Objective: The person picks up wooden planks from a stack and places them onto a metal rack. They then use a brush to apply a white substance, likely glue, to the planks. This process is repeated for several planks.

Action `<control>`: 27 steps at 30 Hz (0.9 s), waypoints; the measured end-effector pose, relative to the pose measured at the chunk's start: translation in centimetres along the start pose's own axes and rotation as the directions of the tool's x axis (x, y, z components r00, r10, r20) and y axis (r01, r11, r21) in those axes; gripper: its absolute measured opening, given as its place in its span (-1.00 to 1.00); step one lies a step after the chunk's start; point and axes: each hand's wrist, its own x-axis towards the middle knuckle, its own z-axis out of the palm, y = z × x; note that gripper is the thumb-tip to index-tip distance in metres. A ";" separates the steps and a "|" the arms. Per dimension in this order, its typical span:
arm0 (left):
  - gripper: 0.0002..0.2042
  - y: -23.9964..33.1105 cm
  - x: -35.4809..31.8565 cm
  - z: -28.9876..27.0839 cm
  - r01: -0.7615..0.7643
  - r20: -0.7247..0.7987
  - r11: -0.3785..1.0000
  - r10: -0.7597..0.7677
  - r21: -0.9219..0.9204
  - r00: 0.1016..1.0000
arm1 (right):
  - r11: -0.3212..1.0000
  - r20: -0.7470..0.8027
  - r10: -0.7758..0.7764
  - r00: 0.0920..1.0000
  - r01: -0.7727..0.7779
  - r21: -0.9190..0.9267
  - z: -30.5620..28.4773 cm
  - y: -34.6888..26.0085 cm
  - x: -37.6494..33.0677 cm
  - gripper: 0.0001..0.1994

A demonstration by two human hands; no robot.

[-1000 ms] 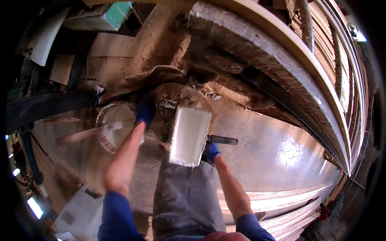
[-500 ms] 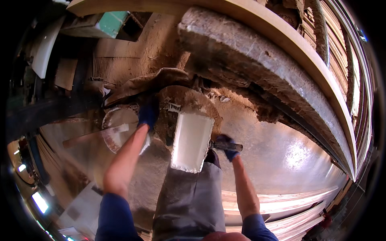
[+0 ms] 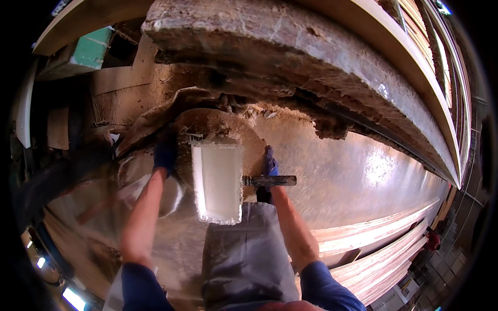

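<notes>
Right hand (image 3: 271,163) shifted forward, now beyond dark handle (image 3: 279,181)

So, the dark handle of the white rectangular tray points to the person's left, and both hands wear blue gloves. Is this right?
Not quite: in the head view, the dark handle of the white rectangular tray points to the person's right. The left hand and right hand are indeed blue-gloved.

I have the blue-gloved left grip (image 3: 165,155) at the left edge of a round brown tub (image 3: 250,133), the right grip (image 3: 270,163) by its right edge. A white rectangular tray (image 3: 219,181) with a black handle (image 3: 277,180) overlaps its near edge.
</notes>
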 end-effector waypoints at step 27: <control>-0.60 -3.5 0.7 1.6 -0.065 0.029 0.982 0.061 0.178 0.998 | 0.813 -0.030 -0.203 0.979 0.151 -0.562 1.3 -3.7 0.0 -0.58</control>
